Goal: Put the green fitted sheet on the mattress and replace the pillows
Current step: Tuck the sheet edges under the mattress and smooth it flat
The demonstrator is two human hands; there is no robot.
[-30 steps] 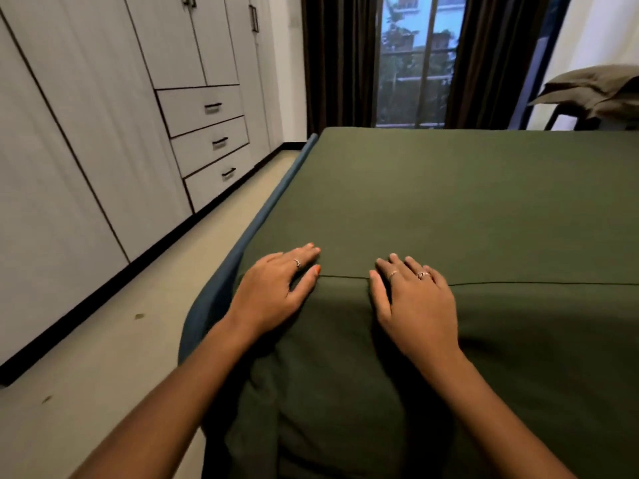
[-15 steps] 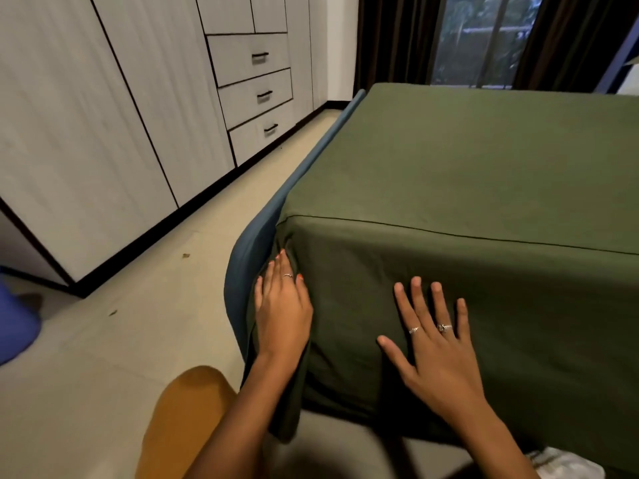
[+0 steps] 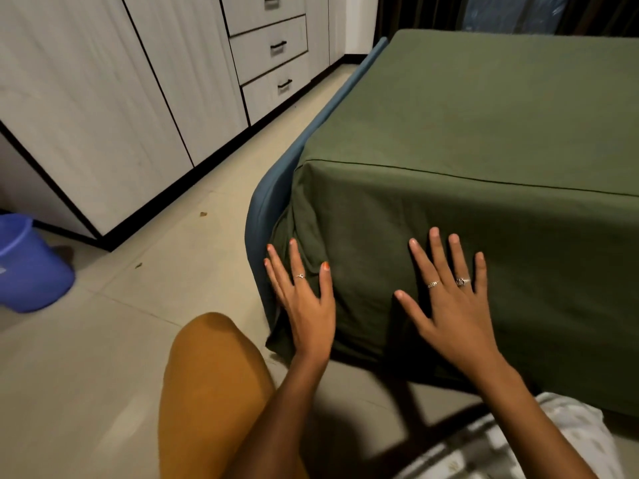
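Note:
The green fitted sheet (image 3: 484, 140) covers the top and the near end of the mattress, its seam running along the upper edge. Loose folds bunch at the near left corner, where the sheet hangs down beside the blue bed frame (image 3: 266, 209). My left hand (image 3: 304, 299) lies flat with spread fingers on that corner's folds. My right hand (image 3: 449, 302) presses flat, fingers straight and spread, on the sheet's near side. No pillow shows on the bed.
A grey wardrobe with drawers (image 3: 273, 46) lines the left wall across a strip of tiled floor (image 3: 121, 340). A blue bucket (image 3: 27, 264) stands at the far left. My knee in orange cloth (image 3: 214, 392) is low in front. White patterned fabric (image 3: 518, 444) lies at bottom right.
Both hands have slid from the mattress's top edge down its near side. The view has dropped lower, bringing the knee, bucket and white fabric into sight.

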